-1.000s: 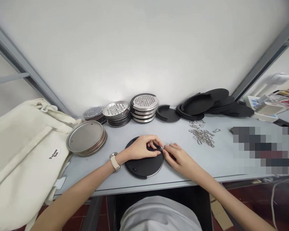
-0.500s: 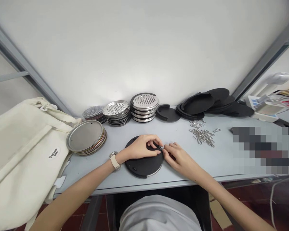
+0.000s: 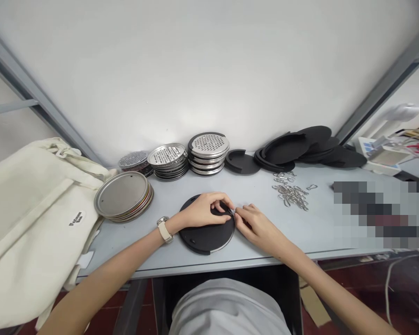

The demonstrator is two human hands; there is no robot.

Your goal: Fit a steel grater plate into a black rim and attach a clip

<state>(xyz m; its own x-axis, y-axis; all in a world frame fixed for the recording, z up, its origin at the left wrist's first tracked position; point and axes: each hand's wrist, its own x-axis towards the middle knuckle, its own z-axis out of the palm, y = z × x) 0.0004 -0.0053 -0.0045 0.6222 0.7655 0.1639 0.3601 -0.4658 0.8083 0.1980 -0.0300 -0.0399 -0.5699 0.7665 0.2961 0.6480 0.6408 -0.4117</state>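
A black round holder (image 3: 209, 237) lies near the front of the table, with a silvery rim showing at its lower right. My left hand (image 3: 207, 209), with a watch at the wrist, rests across it; its thumb and index finger close together at the holder's right edge. There they meet a small metal spring clip (image 3: 232, 212), mostly hidden by fingers. From the right, my right hand (image 3: 254, 225) pinches the same clip, its fingertips almost touching the left ones. Whether the clip passes through the holder cannot be made out.
Behind stand stacks of metal grater discs (image 3: 209, 144) and round metal plates (image 3: 122, 195). Black holders (image 3: 284, 149) overlap at the back right, before them a pile of spring clips (image 3: 291, 195). A cream bag (image 3: 31, 223) sits left; a blurred patch (image 3: 377, 214) covers the right.
The whole view has shifted slightly, so everything sits a little further left and up. Both hands stay at the holder's edge with the fingers barely altered.
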